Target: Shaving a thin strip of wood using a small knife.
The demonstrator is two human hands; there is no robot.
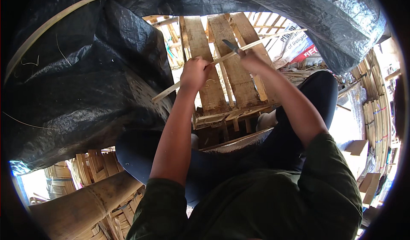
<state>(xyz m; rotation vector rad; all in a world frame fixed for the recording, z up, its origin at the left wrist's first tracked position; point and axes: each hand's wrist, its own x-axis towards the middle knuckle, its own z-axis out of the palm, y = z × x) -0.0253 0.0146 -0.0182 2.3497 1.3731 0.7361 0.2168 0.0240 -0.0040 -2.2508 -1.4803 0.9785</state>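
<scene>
A long, thin, pale bamboo strip [279, 35] slants across in front of me, its left end low and its right end high. My left hand [195, 72] is closed around the strip left of its middle. In my right hand [252, 62] is a knife [230, 46], its dark blade pointing up and left, close to the strip. Most of the knife's handle is hidden by my fingers. Whether the blade touches the strip I cannot tell. Both hands are above a slatted wooden bench [236, 75] between my legs.
Black plastic sheeting [85, 90] covers the left side and runs across the top. Another curved strip [51, 23] lies on it. A printed white and red sack [294, 45] is beyond the bench. Bundled bamboo strips [376, 124] stand at right; a thick bamboo pole [85, 206] lies lower left.
</scene>
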